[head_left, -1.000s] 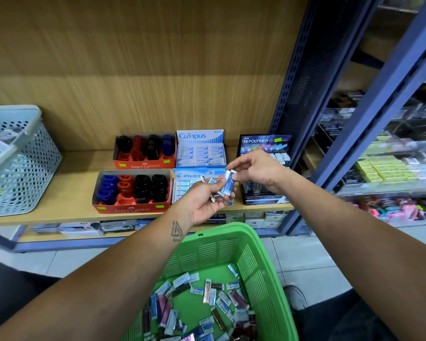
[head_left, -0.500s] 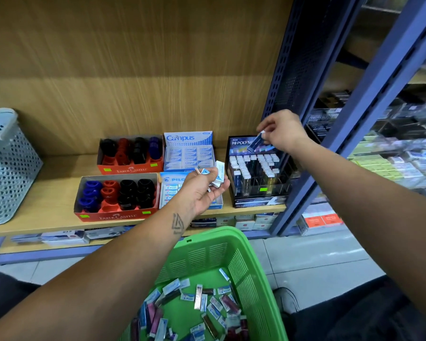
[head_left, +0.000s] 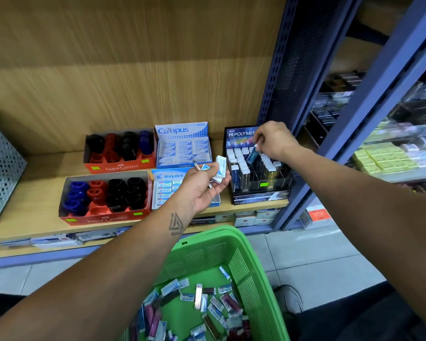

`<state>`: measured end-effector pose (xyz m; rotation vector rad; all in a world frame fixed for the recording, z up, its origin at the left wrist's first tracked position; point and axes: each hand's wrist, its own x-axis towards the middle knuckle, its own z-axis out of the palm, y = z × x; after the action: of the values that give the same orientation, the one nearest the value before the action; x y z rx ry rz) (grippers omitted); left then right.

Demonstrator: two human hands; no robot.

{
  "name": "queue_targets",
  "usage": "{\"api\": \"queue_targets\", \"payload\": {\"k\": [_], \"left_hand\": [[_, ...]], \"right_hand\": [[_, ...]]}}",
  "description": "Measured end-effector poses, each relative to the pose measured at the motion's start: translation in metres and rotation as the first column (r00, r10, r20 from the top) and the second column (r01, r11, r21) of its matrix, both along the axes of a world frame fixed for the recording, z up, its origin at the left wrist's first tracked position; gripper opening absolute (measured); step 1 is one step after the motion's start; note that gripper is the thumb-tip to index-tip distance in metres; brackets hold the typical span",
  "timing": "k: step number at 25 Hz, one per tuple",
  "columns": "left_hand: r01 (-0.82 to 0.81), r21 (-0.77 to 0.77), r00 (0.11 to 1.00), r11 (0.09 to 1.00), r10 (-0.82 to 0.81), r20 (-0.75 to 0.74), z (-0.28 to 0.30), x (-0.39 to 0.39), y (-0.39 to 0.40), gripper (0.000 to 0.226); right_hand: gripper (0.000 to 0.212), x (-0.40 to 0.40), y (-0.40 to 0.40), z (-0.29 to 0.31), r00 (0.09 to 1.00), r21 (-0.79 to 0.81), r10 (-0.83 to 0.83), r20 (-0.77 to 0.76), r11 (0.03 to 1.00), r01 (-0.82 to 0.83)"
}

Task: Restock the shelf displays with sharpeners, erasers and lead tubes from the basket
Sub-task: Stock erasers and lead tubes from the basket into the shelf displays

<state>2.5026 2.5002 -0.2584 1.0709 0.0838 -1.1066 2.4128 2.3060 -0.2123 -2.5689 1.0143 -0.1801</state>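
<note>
Right hand (head_left: pixel 274 141) pinches a blue lead tube (head_left: pixel 252 153) tilted over the black Hi-Polymer display rack (head_left: pixel 258 168) to slot it; left hand (head_left: pixel 202 188) cups spare white erasers (head_left: pixel 220 168) above the green plastic basket (head_left: pixel 231 254).

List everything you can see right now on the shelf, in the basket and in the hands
Sharpener boxes: two, red, shelf left.
Campus eraser box: one, blue-white, shelf rear.
Pilot eraser box: one, blue-white, partly behind the left hand.
Hi-Polymer lead display: one, black, shelf right.
Green basket: one, below, holding mixed small packs.
Grey basket: one, far left.
Left hand: holds white-blue erasers.
Right hand: pinches blue lead tube over the display.
</note>
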Motion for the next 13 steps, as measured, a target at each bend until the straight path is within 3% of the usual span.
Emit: {"api": "queue_targets", "payload": {"k": [3, 6, 9, 11, 13], "left_hand": [[-0.005, 0.021, 1.000, 1.000, 0.004, 0.016, -0.006, 0.003, 0.001, 0.019], [-0.027, 0.021, 1.000, 0.999, 0.027, 0.009, -0.008, 0.005, 0.003, 0.020], [-0.025, 0.021, 0.999, 0.999, 0.025, 0.020, -0.010, 0.003, 0.005, 0.017], [-0.024, 0.026, 0.999, 0.999, 0.024, 0.028, -0.010, 0.002, 0.006, 0.019], [-0.020, 0.028, 0.999, 0.999, 0.019, 0.030, -0.011, 0.001, 0.007, 0.021]], "right_hand": [[0.020, 0.000, -0.001, -0.003, 1.000, 0.022, 0.015, -0.013, 1.000, -0.015], [0.023, 0.000, 0.000, 0.007, 0.988, 0.029, -0.061, 0.139, 0.998, 0.057], [0.015, 0.003, 0.015, 0.024, 0.967, 0.162, 0.007, 0.253, 0.985, -0.050], [0.015, 0.006, 0.028, 0.024, 0.972, 0.241, 0.092, 0.215, 0.960, -0.145], [0.015, 0.007, 0.037, 0.014, 0.982, 0.222, 0.151, 0.117, 0.959, -0.174]]}}
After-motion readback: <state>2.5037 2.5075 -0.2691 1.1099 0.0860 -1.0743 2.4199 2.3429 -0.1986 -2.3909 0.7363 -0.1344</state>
